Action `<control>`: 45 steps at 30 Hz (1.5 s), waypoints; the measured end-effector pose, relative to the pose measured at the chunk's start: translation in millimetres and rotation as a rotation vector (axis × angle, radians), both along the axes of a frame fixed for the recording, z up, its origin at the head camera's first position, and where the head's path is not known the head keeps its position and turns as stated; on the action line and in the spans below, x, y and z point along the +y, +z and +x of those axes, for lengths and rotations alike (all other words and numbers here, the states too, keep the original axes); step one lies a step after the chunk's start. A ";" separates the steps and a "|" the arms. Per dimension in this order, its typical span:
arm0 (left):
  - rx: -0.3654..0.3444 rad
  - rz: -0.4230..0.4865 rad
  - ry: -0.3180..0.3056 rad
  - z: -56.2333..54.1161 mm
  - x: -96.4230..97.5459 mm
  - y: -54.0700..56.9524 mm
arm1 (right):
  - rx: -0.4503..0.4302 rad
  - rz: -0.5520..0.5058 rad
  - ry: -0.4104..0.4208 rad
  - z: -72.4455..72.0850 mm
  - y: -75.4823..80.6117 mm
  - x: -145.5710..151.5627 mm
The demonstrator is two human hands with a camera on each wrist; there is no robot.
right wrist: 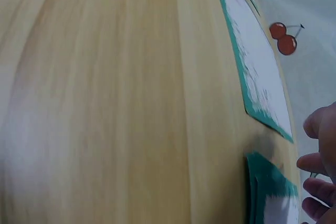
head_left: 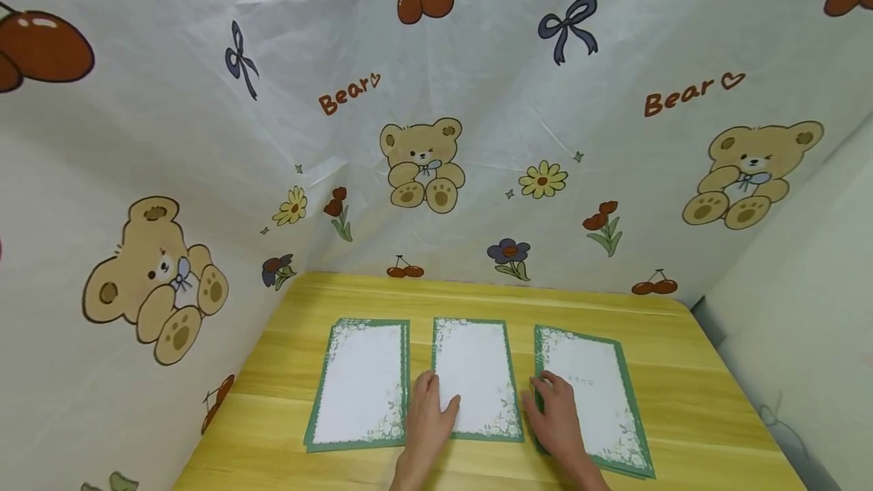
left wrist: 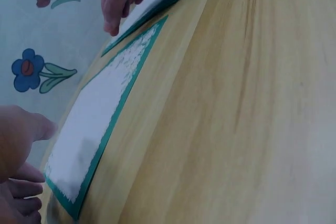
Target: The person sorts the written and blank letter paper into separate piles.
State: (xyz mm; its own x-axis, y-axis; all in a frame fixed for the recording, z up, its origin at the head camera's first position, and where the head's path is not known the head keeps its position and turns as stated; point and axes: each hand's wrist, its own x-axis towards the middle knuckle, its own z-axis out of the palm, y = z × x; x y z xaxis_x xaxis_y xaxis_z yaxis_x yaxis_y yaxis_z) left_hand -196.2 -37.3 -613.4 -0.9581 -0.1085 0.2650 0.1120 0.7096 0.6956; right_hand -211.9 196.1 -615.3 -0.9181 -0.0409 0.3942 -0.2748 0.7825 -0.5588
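Three sets of green-bordered white paper sheets with floral corners lie in a row on the table. My left hand (head_left: 428, 421) is at the left edge of the middle sheet (head_left: 474, 377), thumb spread from the fingers and nothing gripped. To its left lies the left stack (head_left: 361, 385), its sheets slightly offset. Over the left edge of the right stack (head_left: 600, 400) hovers my right hand (head_left: 555, 415), fingers loosely bent and holding nothing. The right wrist view shows this hand (right wrist: 323, 156) beside the layered corner of that stack (right wrist: 275, 187).
The yellow wood-grain table (head_left: 682, 370) runs back to a white cloth (head_left: 477, 97) printed with bears, bows, flowers and cherries. This cloth also hangs along the left side. A pale wall surface (head_left: 805, 309) stands at the right, with a thin cord (head_left: 777, 419) near the table edge.
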 end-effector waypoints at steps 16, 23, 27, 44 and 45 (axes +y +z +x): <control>-0.051 -0.047 0.047 0.1 -4.4 -2.2 | -0.097 0.039 0.006 2.0 -11.8 -14.5; -0.023 -0.014 0.061 -1.0 -2.2 -2.8 | -0.103 -0.029 0.010 3.6 -11.3 -24.1; -0.026 0.022 0.068 -0.6 -1.2 -3.6 | -0.104 -0.029 -0.001 3.6 -11.0 -26.1; 0.076 0.421 0.027 -3.7 -7.7 -4.3 | -0.060 -0.236 -0.043 4.0 -2.7 -30.2; 0.081 0.433 0.029 -3.5 -8.1 -3.9 | -0.089 -0.252 -0.049 4.2 -1.3 -30.9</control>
